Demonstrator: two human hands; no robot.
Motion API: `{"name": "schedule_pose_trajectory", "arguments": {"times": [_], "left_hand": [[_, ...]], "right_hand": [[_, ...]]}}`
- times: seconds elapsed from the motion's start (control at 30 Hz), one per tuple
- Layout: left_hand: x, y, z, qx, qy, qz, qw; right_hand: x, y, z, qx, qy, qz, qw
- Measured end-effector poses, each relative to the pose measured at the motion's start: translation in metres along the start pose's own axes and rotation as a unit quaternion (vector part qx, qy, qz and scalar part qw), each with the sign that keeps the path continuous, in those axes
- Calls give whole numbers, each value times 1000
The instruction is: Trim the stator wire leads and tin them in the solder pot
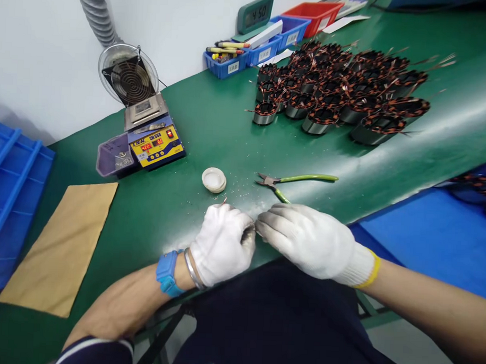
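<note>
My left hand (225, 245), in a white glove, is closed in a curled grip near the table's front edge. A thin copper-coloured tip pokes out above its knuckles, but the rest of what it holds is hidden. My right hand (308, 240), gloved in white with a yellow cuff, meets it from the right with its fingers pressed together. Whatever lies between those fingertips cannot be made out. Just beyond my hands lie green-handled cutting pliers (285, 179), jaws pointing left. A small round white dish (214, 180) sits beyond my left hand.
Several wire-wound motor stators (320, 118) crowd the back right of the green table (228, 133). A yellow soldering station (156, 147) and a round fan (130, 80) stand at left. Brown cardboard (61, 244) lies front left; blue bins (227, 64) line the wall.
</note>
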State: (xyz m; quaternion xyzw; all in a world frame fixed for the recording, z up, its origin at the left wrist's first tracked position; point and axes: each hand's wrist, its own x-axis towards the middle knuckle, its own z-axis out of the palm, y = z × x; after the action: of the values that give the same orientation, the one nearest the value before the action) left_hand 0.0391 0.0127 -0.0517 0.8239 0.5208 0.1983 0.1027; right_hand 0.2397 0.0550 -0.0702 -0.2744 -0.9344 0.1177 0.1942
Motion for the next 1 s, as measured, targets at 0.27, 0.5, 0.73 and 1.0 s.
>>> {"name": "schedule_pose_trajectory", "arguments": {"times": [0.27,0.5,0.73,1.0], "left_hand": [[1,2,-2,13,21,5,1000],[1,1,3,9,31,13,999],[4,-2,-13,-21,-65,-16,998],[-2,-7,-20,44,-85,-50,994]], "right_hand": [[6,-13,0,222,-82,219,947],[-6,5,0,-110,37,-96,989],[9,-6,-4,472,-110,342,805],[-5,-13,-10,333,-101,405,846]]}}
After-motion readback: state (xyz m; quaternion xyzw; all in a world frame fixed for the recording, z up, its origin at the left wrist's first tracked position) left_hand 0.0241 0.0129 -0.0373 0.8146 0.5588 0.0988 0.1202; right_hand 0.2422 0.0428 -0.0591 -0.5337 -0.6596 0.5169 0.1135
